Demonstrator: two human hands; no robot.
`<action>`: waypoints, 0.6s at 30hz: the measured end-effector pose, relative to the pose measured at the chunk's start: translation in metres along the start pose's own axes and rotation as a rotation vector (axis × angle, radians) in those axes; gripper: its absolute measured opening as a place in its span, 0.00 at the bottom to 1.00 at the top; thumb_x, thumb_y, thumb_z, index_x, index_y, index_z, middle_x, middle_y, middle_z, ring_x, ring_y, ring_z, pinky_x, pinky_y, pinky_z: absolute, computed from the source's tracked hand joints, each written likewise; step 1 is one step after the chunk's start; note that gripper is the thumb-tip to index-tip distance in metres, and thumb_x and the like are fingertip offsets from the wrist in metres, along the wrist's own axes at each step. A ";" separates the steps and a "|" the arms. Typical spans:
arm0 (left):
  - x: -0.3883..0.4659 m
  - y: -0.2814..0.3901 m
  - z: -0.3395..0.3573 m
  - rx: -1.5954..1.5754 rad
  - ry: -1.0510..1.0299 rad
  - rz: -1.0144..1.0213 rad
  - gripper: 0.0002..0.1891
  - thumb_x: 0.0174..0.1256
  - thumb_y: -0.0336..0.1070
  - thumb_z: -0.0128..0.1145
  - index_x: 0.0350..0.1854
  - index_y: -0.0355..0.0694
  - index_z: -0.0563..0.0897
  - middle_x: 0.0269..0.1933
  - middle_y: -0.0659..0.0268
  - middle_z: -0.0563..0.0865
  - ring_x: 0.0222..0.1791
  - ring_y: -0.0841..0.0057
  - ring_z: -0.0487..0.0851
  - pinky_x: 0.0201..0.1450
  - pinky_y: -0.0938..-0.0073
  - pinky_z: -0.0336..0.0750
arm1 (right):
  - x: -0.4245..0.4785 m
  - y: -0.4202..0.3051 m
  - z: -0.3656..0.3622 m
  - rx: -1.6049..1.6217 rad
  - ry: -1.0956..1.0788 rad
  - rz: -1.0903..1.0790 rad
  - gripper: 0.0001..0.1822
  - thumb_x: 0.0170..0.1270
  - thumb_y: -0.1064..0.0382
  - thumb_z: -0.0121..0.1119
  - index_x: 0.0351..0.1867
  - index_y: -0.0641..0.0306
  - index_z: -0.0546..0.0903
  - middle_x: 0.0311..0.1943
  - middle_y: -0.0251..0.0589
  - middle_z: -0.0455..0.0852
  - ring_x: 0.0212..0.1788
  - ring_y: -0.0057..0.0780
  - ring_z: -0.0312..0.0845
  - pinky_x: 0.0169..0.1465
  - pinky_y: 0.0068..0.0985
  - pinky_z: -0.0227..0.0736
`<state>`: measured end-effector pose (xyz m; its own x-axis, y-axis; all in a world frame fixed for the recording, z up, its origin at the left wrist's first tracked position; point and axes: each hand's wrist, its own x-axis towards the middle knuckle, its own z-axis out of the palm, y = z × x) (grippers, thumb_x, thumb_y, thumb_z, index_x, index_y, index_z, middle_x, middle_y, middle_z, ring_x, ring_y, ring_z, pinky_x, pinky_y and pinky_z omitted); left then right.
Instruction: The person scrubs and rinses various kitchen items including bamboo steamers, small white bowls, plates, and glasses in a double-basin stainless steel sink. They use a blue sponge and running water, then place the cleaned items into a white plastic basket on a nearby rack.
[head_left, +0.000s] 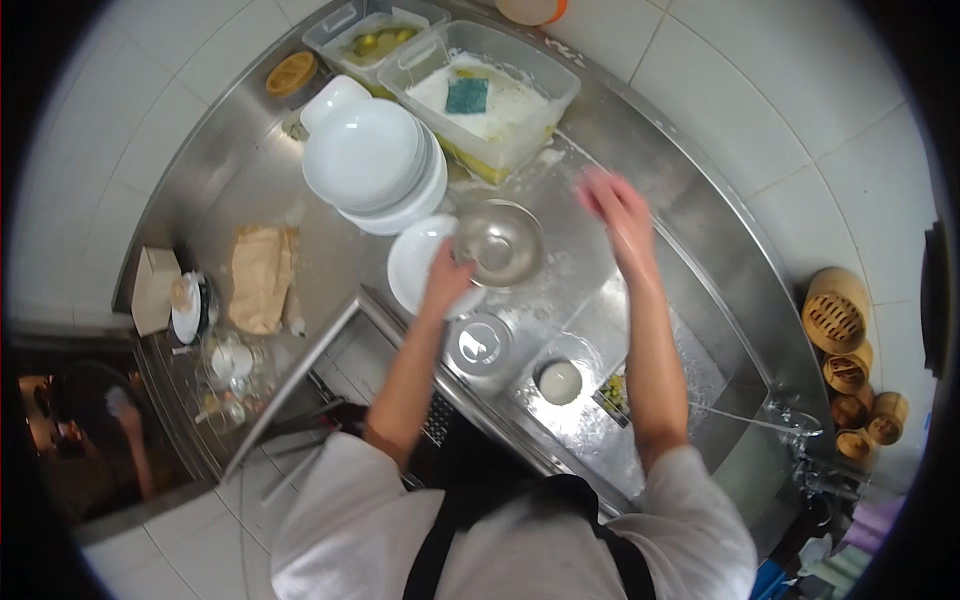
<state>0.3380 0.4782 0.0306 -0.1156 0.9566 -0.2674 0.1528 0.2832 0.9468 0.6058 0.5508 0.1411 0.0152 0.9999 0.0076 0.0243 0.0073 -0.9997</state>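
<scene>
My left hand (451, 279) grips the left rim of a round metal bowl (514, 244), whose edge overlaps a white plate (411, 259) on the steel counter. Raised over the counter to the right, my right hand (611, 196) is blurred, and nothing shows in it. A stack of white plates and bowls (364, 154) stands behind the metal bowl. Beyond it, a clear plastic tub (536, 124) holds suds with a green scouring pad (466, 96) on top. Nearer me are a shallow round dish (480, 343) and a small white bowl (560, 382) in the wet sink area.
A second plastic tub (330, 37) stands at the back. Brown paper (259, 281) and glassware (232, 367) lie left. Food scraps (613, 391) sit by the sink drain. Water runs from a faucet (806, 457) at right, near bamboo steamers (836, 315). Another person's hand (124, 409) appears far left.
</scene>
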 end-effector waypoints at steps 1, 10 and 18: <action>-0.006 0.003 0.006 0.039 0.001 0.012 0.31 0.55 0.28 0.56 0.65 0.31 0.67 0.47 0.51 0.84 0.37 0.62 0.87 0.38 0.65 0.83 | 0.057 -0.022 0.056 -0.079 -0.004 -0.111 0.18 0.68 0.56 0.57 0.47 0.72 0.83 0.41 0.43 0.88 0.48 0.33 0.83 0.50 0.28 0.76; -0.054 0.003 0.077 -0.062 -0.214 -0.025 0.33 0.55 0.28 0.57 0.67 0.37 0.65 0.50 0.48 0.81 0.36 0.60 0.86 0.34 0.64 0.81 | 0.271 0.056 0.214 -0.980 -0.099 0.193 0.22 0.58 0.54 0.59 0.52 0.62 0.81 0.50 0.59 0.83 0.58 0.51 0.76 0.65 0.36 0.67; 0.001 0.029 0.121 -0.317 -0.504 -0.277 0.26 0.59 0.27 0.53 0.62 0.40 0.68 0.41 0.54 0.83 0.24 0.68 0.85 0.23 0.74 0.83 | -0.010 -0.027 0.007 -0.590 0.167 -0.103 0.28 0.54 0.70 0.53 0.61 0.62 0.68 0.55 0.60 0.78 0.56 0.60 0.74 0.59 0.45 0.70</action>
<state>0.4609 0.4959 0.0359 0.3765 0.7880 -0.4872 -0.1224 0.5635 0.8170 0.5976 0.5403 0.1676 0.1379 0.9783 0.1547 0.5817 0.0464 -0.8121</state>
